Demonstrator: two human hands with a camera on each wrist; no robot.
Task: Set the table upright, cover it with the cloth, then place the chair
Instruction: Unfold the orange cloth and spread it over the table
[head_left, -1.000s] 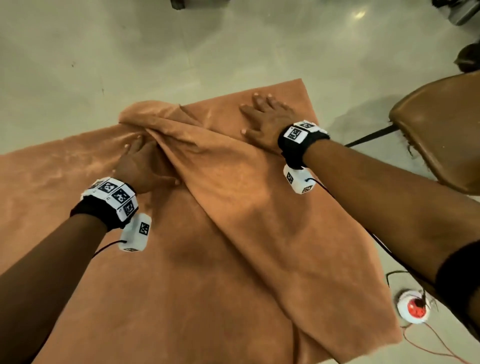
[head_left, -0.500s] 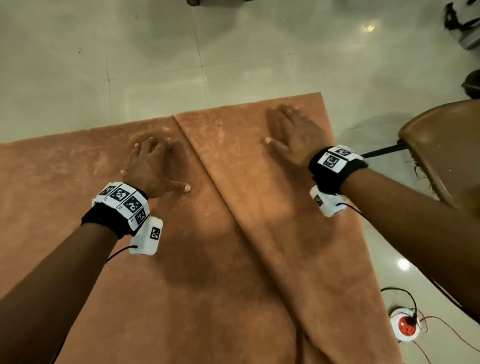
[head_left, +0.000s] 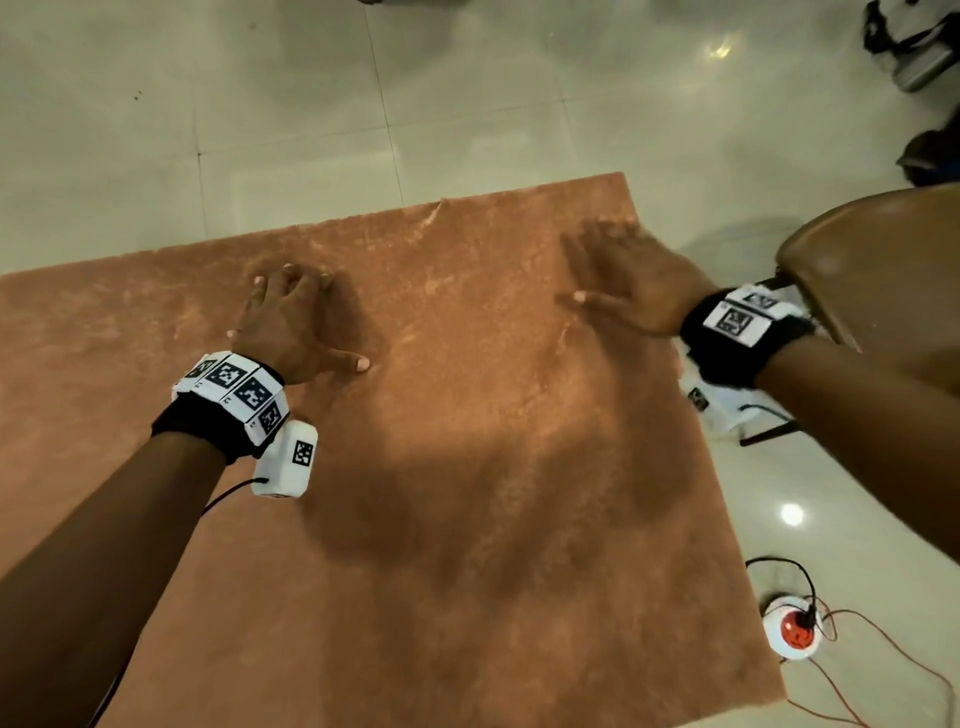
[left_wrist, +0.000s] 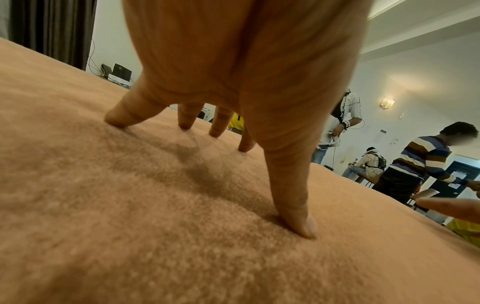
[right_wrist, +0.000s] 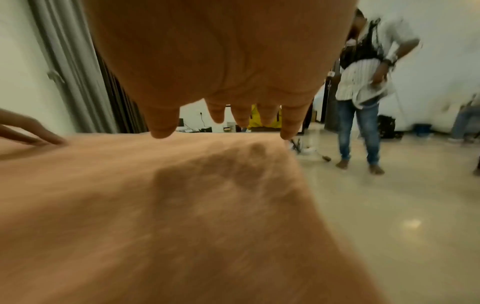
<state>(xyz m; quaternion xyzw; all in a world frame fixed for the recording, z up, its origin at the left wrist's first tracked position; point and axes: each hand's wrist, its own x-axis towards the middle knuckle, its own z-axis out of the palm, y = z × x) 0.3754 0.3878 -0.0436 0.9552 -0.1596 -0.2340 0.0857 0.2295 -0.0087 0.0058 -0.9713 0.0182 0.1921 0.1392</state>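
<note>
An orange-brown fleecy cloth (head_left: 467, 493) lies spread flat over the table, which it hides entirely. My left hand (head_left: 291, 322) rests on the cloth left of centre, fingers spread, fingertips (left_wrist: 301, 228) pressing into the nap. My right hand (head_left: 628, 275) lies near the cloth's far right corner with fingers straight; in the right wrist view the right hand (right_wrist: 223, 121) hovers just over the cloth (right_wrist: 155, 216), blurred. A brown chair seat (head_left: 883, 275) stands off the table's right side, behind my right wrist.
A pale tiled floor (head_left: 467, 93) surrounds the table. A white and red power socket (head_left: 792, 631) with cables lies on the floor at the near right. Dark bags (head_left: 914, 47) sit at the far right. A standing person (right_wrist: 363, 86) and other people are across the room.
The folded-over flap of cloth has been spread out to the right and now lies flat. My right hand slid right toward the far corner; my left hand stayed pressing the cloth.
</note>
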